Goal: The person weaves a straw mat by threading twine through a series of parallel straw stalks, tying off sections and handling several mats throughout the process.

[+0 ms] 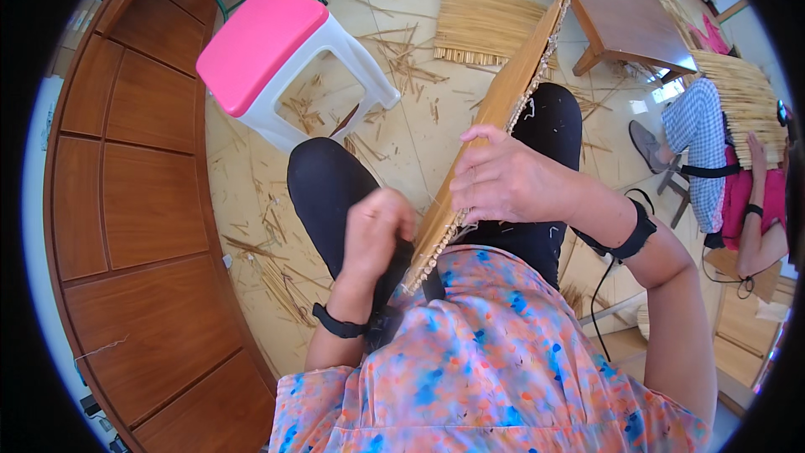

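Note:
A straw mat (495, 105) stands slanted on its side across my lap, from my waist up past my right knee. Cut stalk ends and pale thread run along its upper edge. My right hand (499, 174) is closed over that edge near the middle, fingers on the left face. My left hand (379, 228) is curled into a fist left of the mat's near end, slightly blurred. What its fingers hold, if anything, is hidden.
A pink-topped white stool (264, 46) stands ahead on the left, beside wooden cabinets (155, 184). Another straw mat (482, 21) and loose stalks lie on the tiled floor. A low wooden table (612, 0) is at far right. At right, a seated person holds a similar mat (738, 101).

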A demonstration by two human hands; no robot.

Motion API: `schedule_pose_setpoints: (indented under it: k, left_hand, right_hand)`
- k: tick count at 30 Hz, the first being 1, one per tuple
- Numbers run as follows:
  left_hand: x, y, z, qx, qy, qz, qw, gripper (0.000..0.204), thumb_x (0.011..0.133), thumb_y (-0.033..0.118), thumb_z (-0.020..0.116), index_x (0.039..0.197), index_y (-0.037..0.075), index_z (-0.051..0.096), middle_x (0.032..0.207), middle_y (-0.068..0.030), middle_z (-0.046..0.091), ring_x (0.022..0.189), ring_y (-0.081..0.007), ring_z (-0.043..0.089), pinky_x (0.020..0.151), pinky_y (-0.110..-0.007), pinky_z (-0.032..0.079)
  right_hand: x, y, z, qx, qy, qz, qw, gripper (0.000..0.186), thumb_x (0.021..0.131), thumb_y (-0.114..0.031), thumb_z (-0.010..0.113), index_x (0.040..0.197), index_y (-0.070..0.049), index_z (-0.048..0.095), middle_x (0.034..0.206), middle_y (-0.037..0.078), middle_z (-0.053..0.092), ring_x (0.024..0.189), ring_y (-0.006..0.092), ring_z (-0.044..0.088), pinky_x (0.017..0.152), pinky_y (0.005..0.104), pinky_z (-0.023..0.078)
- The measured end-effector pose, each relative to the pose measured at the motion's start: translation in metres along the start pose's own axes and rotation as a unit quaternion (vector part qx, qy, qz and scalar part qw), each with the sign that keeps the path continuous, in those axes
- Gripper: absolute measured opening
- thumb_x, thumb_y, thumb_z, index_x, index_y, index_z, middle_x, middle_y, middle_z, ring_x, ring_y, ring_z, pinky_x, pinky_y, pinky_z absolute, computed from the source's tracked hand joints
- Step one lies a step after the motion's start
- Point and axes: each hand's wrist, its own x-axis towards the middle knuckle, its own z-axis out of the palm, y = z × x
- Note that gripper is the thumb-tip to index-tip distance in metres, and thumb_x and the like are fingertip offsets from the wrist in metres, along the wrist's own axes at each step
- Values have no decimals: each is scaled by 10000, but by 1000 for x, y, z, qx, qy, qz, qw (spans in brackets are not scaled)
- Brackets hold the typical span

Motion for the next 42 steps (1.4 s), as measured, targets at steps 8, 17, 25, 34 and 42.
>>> schedule_pose_setpoints:
  k: [8, 17, 25, 34, 42]
  left_hand:
    - [3, 23, 34, 97, -55, 7, 994, 291, 942, 13, 520, 651, 7, 508, 596, -2, 520, 518, -62, 423, 487, -240, 350]
    - [3, 14, 4, -108, 113, -8, 988, 392, 1048, 231, 438, 688, 77, 468, 614, -34, 484, 484, -127, 414, 457, -249, 331]
    - [4, 19, 26, 60, -95, -25, 993, 323, 998, 141, 562, 708, -1, 566, 615, 31, 537, 587, -23, 441, 513, -228, 380]
    - [34, 27, -28, -153, 274, 31, 949, 308, 1010, 150, 453, 707, 97, 457, 600, -19, 472, 495, -93, 425, 449, -244, 340]
    - [3, 27, 20, 86, -119, -52, 988, 233, 989, 104, 551, 784, 0, 589, 621, 6, 551, 563, -40, 461, 520, -228, 411]
  right_hand:
    - [-1, -1, 8, -23, -11, -25, 999, 235, 780, -218, 782, 938, -80, 675, 947, 6, 667, 962, 208, 610, 1032, 486, 380]
    - [-6, -1, 3, 11, 24, 8, 1000, 237, 771, -239, 787, 912, -82, 680, 949, 13, 685, 955, 207, 623, 1044, 481, 380]
    - [-1, -2, 6, 7, 19, 6, 1000, 228, 771, -222, 793, 918, -86, 684, 937, 9, 679, 949, 211, 625, 1045, 485, 380]
    - [-10, -3, 3, 2, -1, 10, 1000, 220, 790, -250, 781, 922, -103, 683, 944, -7, 678, 937, 206, 622, 1048, 499, 376]
    - [-1, 0, 7, 4, 14, 2, 1000, 259, 769, -240, 795, 954, -92, 689, 951, 1, 677, 929, 212, 625, 1056, 504, 373]
